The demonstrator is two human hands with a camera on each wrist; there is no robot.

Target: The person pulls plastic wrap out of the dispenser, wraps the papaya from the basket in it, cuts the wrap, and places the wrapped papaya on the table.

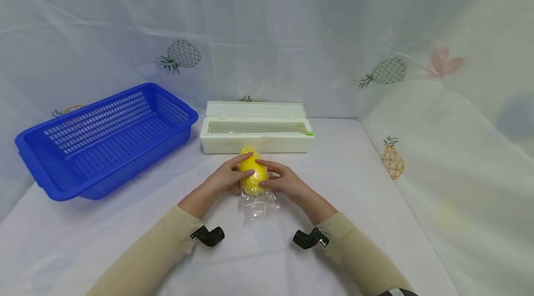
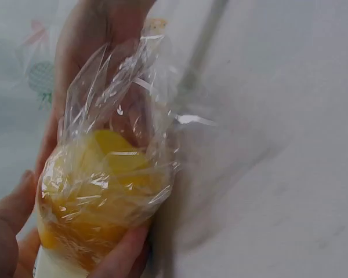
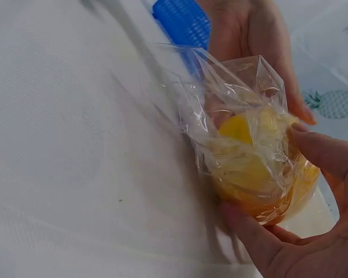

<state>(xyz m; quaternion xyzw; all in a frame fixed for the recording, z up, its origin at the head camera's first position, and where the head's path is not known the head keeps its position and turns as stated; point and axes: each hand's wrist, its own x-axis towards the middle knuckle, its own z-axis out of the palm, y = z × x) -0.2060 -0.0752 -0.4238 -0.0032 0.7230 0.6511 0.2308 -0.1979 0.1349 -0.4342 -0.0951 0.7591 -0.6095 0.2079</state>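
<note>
A smooth, yellow, rounded object [image 1: 255, 176], longer than it is wide, is wrapped in clear plastic film [image 1: 255, 204]. Its exact kind does not show through the wrap. On its left side my left hand [image 1: 223, 177] grips it with fingers and thumb. From the right, my right hand [image 1: 288, 185] holds it too, thumb and fingers curled round the body. Loose, crinkled film sticks out past the end nearest me, seen close in the left wrist view around the yellow object [image 2: 98, 191]. In the right wrist view the film [image 3: 243, 139] bunches up over that end.
Just behind the hands stands a long white box [image 1: 255, 144] with its lid [image 1: 256, 110] raised and a small green piece [image 1: 309, 133] at its right end. A blue plastic basket [image 1: 137, 166] sits at the left. White pineapple-print cloth [image 1: 267, 64] hangs behind.
</note>
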